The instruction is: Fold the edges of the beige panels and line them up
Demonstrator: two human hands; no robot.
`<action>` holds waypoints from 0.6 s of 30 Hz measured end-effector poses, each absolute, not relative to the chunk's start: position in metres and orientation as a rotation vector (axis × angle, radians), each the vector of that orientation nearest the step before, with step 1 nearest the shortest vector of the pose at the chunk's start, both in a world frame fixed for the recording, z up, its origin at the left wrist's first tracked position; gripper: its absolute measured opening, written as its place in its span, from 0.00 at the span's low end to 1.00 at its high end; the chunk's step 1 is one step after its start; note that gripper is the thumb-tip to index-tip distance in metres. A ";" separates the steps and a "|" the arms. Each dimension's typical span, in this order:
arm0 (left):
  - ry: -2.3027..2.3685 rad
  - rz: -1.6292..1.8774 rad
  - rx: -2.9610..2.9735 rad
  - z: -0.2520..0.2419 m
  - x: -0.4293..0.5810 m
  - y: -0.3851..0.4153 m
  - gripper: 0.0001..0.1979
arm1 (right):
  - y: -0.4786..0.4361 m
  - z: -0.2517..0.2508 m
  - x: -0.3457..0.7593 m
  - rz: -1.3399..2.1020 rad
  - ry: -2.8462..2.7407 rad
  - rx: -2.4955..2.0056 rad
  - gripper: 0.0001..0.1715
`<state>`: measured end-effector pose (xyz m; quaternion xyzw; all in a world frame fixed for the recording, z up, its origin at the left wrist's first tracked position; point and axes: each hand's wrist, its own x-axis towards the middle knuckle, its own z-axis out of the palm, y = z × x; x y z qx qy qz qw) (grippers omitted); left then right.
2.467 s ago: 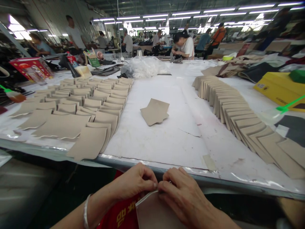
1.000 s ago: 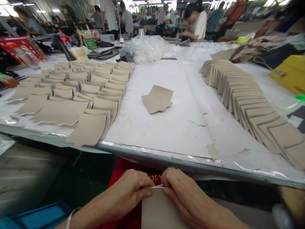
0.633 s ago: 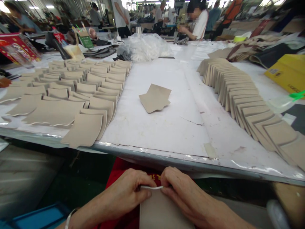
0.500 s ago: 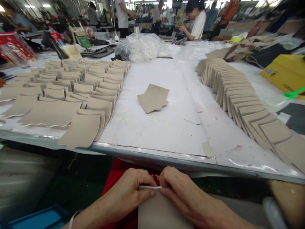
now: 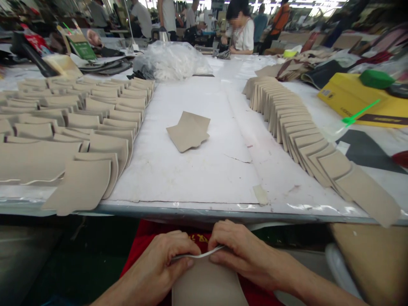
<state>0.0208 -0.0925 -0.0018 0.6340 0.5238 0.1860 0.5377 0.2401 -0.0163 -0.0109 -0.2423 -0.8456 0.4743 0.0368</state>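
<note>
Strip lights (image 5: 306,6) glow at the back, beyond a white-topped table (image 5: 197,182) above dark green floor (image 5: 95,265).

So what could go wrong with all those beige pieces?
The left hand and right hand pinch the held piece along its far edge, which looks wavy, so it might end up creased.
The front-left piece pokes over the edge of the table, so a bump could knock it off.
The curved row on the right overlaps closely, so nudging one piece might shift its neighbours.
</note>
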 end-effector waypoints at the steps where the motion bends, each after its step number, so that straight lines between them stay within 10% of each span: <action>1: 1.247 0.432 1.511 -0.001 0.020 -0.092 0.10 | -0.015 -0.011 0.243 1.471 -2.582 -0.760 0.02; 18: 1.269 0.220 1.776 0.002 0.041 -0.073 0.09 | -0.015 0.000 0.254 1.647 -2.360 -1.031 0.03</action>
